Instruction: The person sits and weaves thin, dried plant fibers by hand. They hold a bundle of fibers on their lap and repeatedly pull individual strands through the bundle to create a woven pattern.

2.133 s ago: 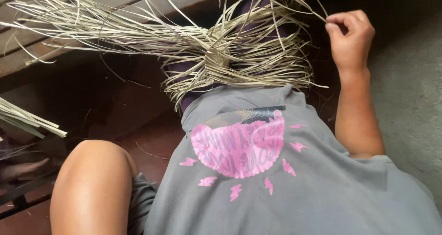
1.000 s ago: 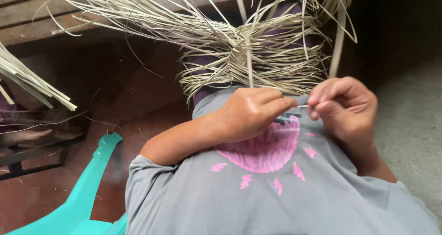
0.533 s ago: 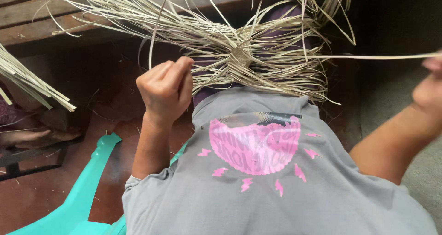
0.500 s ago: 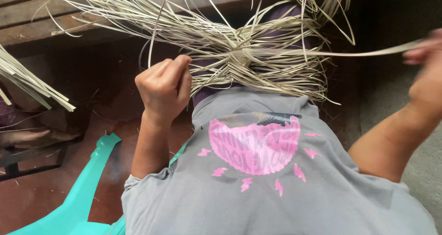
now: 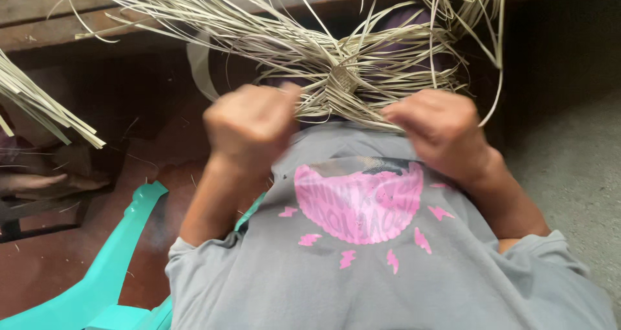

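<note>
Both fists, right hand (image 5: 443, 126) and left hand (image 5: 249, 123), now together at woven straw bundle (image 5: 343, 77).

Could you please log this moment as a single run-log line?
left hand: fisted, at woven straw piece | right hand: fisted at its right edge | both blurred, grip unclear | turquoise plastic chair lower left

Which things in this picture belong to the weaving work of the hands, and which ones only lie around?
In the work:
- left hand, closed as a fist at the strips
- right hand, closed too
- woven bundle of pale strips, with a small plaited centre

Lying about:
- loose strips at the left edge
- turquoise plastic chair
- wooden planks behind
</note>
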